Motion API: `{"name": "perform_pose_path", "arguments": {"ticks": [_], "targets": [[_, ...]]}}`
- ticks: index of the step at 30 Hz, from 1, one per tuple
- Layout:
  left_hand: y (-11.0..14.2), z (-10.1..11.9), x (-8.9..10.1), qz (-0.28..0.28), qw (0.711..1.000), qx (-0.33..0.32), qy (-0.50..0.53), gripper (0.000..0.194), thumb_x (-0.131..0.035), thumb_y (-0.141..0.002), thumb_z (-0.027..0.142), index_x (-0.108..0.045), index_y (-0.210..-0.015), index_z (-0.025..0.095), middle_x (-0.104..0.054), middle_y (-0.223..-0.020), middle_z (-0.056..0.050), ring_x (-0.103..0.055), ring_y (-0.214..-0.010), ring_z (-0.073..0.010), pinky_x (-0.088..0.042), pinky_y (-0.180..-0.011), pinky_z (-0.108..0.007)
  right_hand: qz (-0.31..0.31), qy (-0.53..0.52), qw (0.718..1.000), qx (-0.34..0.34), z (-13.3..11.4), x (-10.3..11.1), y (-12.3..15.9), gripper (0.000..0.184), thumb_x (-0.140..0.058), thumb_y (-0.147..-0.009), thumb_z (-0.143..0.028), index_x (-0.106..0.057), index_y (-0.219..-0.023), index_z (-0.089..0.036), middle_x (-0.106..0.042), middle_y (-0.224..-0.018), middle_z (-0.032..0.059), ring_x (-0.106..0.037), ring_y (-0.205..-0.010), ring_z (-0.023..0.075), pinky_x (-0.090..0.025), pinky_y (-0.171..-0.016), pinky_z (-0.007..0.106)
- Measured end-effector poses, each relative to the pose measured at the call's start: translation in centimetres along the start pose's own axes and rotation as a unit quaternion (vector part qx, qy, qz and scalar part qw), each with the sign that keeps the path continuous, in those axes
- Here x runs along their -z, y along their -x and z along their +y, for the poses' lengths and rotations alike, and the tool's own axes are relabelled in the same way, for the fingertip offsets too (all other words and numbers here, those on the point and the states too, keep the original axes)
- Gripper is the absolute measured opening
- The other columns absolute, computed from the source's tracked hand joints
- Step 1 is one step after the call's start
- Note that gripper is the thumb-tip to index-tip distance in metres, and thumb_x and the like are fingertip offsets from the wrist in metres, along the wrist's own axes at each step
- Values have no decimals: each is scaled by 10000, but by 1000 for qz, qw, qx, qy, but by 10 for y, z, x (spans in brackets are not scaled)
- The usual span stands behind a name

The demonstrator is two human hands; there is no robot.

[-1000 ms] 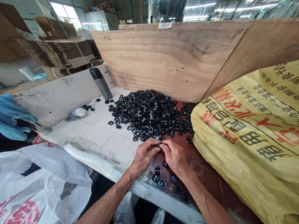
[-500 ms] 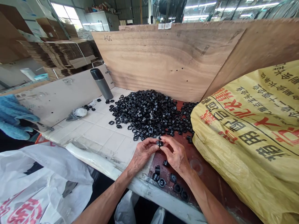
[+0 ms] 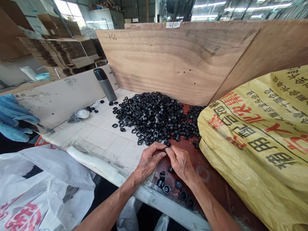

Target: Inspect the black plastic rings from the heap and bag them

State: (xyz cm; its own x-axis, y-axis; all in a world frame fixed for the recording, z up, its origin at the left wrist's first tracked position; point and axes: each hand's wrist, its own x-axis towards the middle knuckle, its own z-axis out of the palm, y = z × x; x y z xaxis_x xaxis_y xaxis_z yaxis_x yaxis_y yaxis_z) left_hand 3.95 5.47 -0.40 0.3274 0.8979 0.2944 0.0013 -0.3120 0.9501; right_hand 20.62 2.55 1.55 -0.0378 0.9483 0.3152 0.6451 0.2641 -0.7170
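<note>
My left hand [image 3: 151, 158] and my right hand [image 3: 180, 160] meet at the near side of a large heap of black plastic rings [image 3: 154, 115]. Between their fingertips is a small black plastic part [image 3: 165, 149], mostly covered by the fingers. Both hands are closed in a pinch on it. Below my right hand, several black plastic caps [image 3: 166, 189] lie on the dark red board [image 3: 204, 189]; some show their round open side, others rest on edge.
A grey flask [image 3: 107, 88] stands at the back left, near a small plastic bag [image 3: 79, 116]. Wooden boards [image 3: 168, 61] wall off the back. A yellow woven sack [image 3: 250, 138] bulges over the right side. At lower left hangs a white plastic bag [image 3: 48, 183].
The fingers have closed further over the small black part, which shows less than before. My right hand's fingertips have come lower and nearer the left. The caps lie unchanged.
</note>
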Motion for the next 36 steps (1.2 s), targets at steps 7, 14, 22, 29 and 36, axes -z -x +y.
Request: {"name": "perform_pose_path", "arguments": {"ticks": [7,14,22,29,36], "targets": [[-3,10,-4,10,988,124,87,226,-730,-829,292,-717,-1022,175,-721,-1027,-59,-673,-955,-197,-527,-888,-303,-29,-128,986,-101,-3,7,-3,172,-581,-912,-347,-620,-825,-204,-597,-616,-18,-560,-523,138,-425,-502,232],[-4,6,-1,5,971,163,177,265,-772,-797,299,-702,-1017,170,-736,-984,-54,-684,-902,-183,-534,-863,-306,9,-110,993,41,-1,9,-4,113,-591,-882,-189,-661,-968,-211,-665,-986,53,-631,-843,177,-506,-780,280],[-1,3,-5,9,993,67,95,188,-700,-864,271,-710,-1034,193,-691,-1052,-62,-652,-991,-197,-517,-904,-310,25,-57,998,1,2,2,-2,203,-533,-970,-319,-635,-842,-200,-642,-688,7,-591,-564,135,-445,-563,230],[-3,3,-4,21,985,104,138,221,-725,-841,297,-692,-1027,184,-704,-1006,-53,-660,-926,-184,-526,-878,-302,27,-21,999,33,3,1,1,221,-499,-995,-341,-644,-932,-186,-617,-685,2,-589,-614,138,-438,-628,231],[-4,6,-2,42,985,109,130,230,-738,-825,306,-697,-1010,176,-710,-983,-53,-659,-914,-182,-526,-872,-298,0,-48,999,-6,-9,9,1,224,-615,-916,-397,-630,-811,-199,-573,-629,-24,-511,-530,121,-406,-537,236]]}}
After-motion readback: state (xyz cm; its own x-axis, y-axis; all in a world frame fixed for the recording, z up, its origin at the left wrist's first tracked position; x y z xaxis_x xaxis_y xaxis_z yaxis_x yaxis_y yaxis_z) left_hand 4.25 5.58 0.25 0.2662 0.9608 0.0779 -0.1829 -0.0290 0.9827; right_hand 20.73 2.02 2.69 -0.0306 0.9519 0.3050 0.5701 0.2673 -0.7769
